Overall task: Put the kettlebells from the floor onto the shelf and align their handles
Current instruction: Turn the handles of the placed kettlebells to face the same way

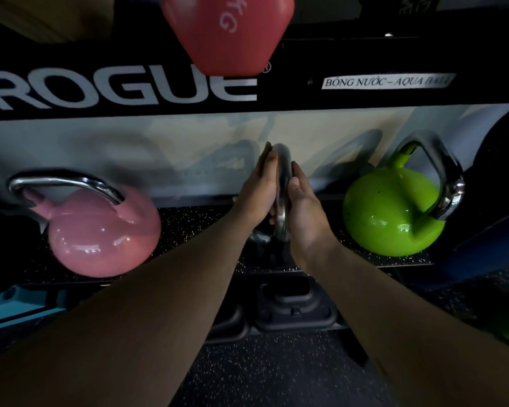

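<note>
Head camera looks down along our two bare forearms to a low shelf [194, 218] with a speckled black mat. Between our palms stands the chrome handle [283, 183] of a dark kettlebell [260, 235], its body mostly hidden under our wrists, so we cannot tell its colour for sure. Our left hand [257, 192] presses flat against the handle's left side with fingers stretched out straight; our right hand [304, 207] presses the other side, fingers likewise extended and not curled around the metal. The handle is seen edge-on, pointing away from us.

On the same shelf, to the left, sits a pink kettlebell [100, 233], its handle running sideways. To the right sits a green kettlebell [391, 212], its handle turned at an angle. Both stand well apart from our hands. Above, a black rail [365, 54] reads ROGUE, and a red weight [229, 33] overhangs it.
</note>
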The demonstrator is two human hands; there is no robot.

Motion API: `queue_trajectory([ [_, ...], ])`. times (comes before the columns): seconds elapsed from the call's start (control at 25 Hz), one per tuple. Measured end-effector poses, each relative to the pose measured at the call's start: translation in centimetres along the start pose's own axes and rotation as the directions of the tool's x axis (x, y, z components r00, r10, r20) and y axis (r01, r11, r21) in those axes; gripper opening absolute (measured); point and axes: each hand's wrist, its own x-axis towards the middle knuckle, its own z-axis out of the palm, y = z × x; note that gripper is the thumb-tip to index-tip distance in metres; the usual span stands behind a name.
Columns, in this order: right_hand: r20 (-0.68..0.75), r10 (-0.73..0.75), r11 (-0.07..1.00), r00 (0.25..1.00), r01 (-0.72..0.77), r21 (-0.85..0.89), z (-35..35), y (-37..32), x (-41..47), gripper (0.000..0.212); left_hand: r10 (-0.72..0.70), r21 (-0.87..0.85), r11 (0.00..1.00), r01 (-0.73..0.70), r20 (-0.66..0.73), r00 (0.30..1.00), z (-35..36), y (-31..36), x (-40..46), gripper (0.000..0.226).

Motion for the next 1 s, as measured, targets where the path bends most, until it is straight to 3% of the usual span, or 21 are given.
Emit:
queue_trajectory([
  [0.28, 0.042, -0.010, 0.999, 0.999, 0.008, 0.044, -0.8, -0.5, -0.2, 0.043, -0.078, 0.042, 0.996, 0.078, 0.000, 0.997, 0.7, -0.3, -0.7, 0.058],
  [0.56, 0.049, -0.033, 0.998, 0.998, 0.035, -0.050, -1.4, 0.2, -0.3, 0.043, -0.040, 0.012, 0.999, 0.041, -0.059, 0.997, 1.0, -0.1, -0.9, 0.055],
  [0.84, 0.031, -0.041, 0.993, 0.999, 0.044, -0.113, -1.7, 0.7, -0.1, 0.045, -0.004, -0.022, 1.000, 0.003, -0.057, 0.998, 1.1, -1.1, -0.5, 0.073],
  [1.0, 0.060, -0.048, 0.988, 0.997, 0.056, -0.141, -1.7, 0.3, -0.4, 0.045, 0.005, 0.008, 1.000, -0.005, -0.054, 0.999, 0.8, -1.0, -0.6, 0.070],
])
